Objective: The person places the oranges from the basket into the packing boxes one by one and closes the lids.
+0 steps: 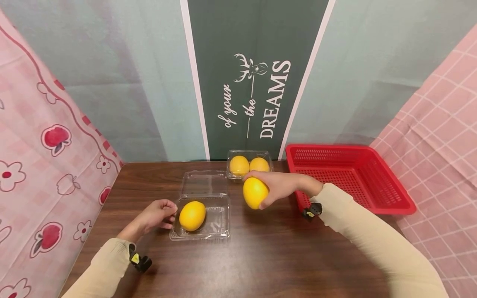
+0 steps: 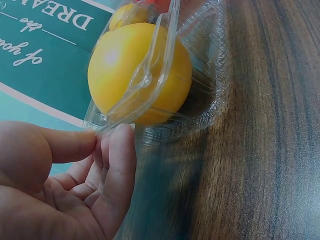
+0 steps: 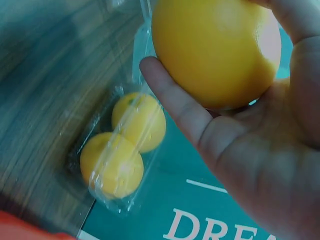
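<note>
A clear plastic clamshell box lies with its lid folded back, away from the person. One yellow orange sits in the left half of its base. My left hand pinches the box's left rim between thumb and fingertips, as the left wrist view shows close up. Above the table, right of the box, my right hand holds a second orange. Its fingers and thumb curve round that fruit in the right wrist view.
Behind the right hand, a closed clear box with two oranges stands against the printed curtain. A red plastic basket occupies the back right of the brown wooden table. Pink cloths hang at both sides.
</note>
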A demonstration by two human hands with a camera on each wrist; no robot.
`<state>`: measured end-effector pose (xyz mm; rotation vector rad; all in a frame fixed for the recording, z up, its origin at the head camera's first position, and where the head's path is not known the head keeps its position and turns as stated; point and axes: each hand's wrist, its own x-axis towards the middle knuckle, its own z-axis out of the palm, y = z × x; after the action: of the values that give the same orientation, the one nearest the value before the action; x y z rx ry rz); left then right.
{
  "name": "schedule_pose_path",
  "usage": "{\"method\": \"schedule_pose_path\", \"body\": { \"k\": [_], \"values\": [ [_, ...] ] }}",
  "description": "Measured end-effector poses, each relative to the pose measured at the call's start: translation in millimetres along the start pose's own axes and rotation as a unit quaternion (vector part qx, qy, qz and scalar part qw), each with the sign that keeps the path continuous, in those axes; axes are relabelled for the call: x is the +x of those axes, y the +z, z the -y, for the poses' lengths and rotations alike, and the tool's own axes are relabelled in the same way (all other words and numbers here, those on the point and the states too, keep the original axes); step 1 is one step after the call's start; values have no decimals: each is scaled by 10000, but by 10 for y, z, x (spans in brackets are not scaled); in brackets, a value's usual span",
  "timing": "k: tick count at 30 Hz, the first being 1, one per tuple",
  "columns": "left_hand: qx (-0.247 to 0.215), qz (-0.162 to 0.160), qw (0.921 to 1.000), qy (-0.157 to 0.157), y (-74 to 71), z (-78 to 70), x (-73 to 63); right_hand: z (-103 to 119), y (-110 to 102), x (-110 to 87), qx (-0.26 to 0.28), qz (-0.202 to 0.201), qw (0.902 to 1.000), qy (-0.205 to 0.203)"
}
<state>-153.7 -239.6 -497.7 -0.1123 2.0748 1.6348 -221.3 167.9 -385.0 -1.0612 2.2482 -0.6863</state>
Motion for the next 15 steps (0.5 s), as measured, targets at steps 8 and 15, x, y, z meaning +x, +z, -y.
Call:
{"method": "schedule_pose_path", "body": {
  "k": [8,15],
  "values": [
    [49,-107,9999,83,65,87,-30,39,206,97,-284,-311,9989,-227],
    [94,-90,9998,153,87,145,-46,82,377,182,-392,-343,9982,-311]
  ]
}}
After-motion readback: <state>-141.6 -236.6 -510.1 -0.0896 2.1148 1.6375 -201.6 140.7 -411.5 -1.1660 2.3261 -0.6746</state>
